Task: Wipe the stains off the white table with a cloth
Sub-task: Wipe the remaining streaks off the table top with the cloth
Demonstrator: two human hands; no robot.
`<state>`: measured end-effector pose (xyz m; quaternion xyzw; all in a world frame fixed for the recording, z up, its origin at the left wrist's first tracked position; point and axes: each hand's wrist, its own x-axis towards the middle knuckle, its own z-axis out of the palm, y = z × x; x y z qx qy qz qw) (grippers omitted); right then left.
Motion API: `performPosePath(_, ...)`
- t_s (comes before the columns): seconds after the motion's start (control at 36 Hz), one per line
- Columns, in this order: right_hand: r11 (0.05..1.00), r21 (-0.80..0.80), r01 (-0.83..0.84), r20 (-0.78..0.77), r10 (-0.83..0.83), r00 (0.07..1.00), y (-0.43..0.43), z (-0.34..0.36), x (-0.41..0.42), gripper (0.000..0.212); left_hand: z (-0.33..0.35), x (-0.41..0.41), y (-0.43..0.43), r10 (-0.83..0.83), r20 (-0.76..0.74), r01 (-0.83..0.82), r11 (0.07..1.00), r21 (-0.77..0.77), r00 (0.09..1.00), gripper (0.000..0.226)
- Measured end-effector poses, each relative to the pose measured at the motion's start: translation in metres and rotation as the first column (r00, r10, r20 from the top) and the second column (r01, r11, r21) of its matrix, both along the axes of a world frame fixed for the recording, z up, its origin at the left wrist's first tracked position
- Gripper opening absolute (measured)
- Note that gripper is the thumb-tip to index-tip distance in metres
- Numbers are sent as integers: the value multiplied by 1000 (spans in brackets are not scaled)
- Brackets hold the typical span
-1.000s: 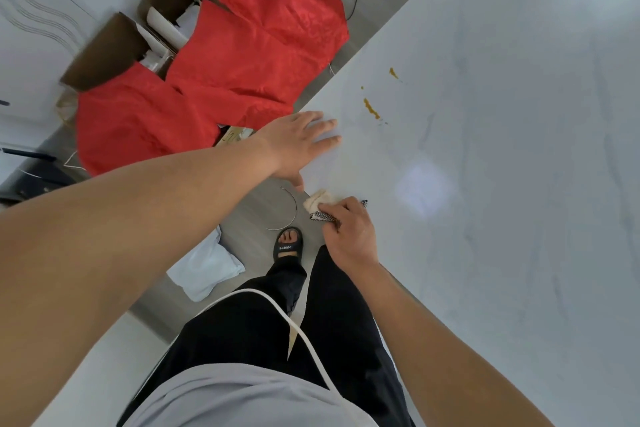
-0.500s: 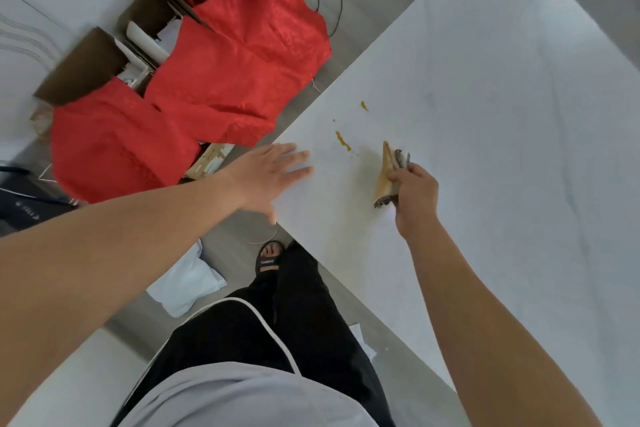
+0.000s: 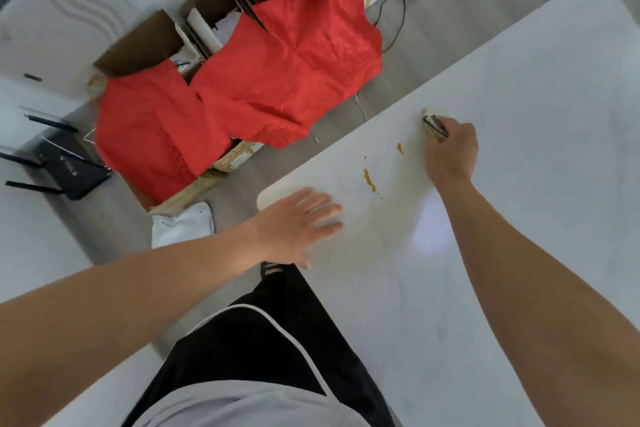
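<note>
Right hand (image 3: 452,152): my fingers are curled round the cloth (image 3: 435,123) and press it down on the table (image 3: 519,80).
Left hand (image 3: 298,224): flat, palm down, fingers straight and slightly spread, resting on the table's near rounded corner. It holds nothing.
Cloth: folded, beige with a black-and-white checked edge. It sticks out past my knuckles on the far side and touches the table top.
Stains: an orange-brown streak (image 3: 370,180) lies between my two hands. A smaller blob (image 3: 400,148) lies just beside my right hand, and a speck (image 3: 365,157) is left of the blob. None of them touches the cloth.
Table: white and glossy.
Floor: red fabric (image 3: 263,80) is draped over open boxes (image 3: 138,45). A black router (image 3: 72,170) stands left of them, and a white bag (image 3: 183,224) lies near the table corner.
</note>
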<state>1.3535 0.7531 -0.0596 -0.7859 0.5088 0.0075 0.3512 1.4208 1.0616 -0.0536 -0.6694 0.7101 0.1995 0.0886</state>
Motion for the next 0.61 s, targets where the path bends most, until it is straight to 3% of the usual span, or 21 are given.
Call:
performPosePath(0.17,998,-56,-29,-1,29,1000,13,-12,-5,46,-20,-66,15,2,-106,-6,999,-45,994,103)
performPosePath(0.33,994,-89,-56,11,57,998,32,-21,-9,43,-23,-102,19,63,-118,-59,998,38,991,103)
performPosePath(0.61,865,-202,-459,65,480,875,74,-28,-30,40,-23,-106,20,85,-115,-73,992,102,990,95)
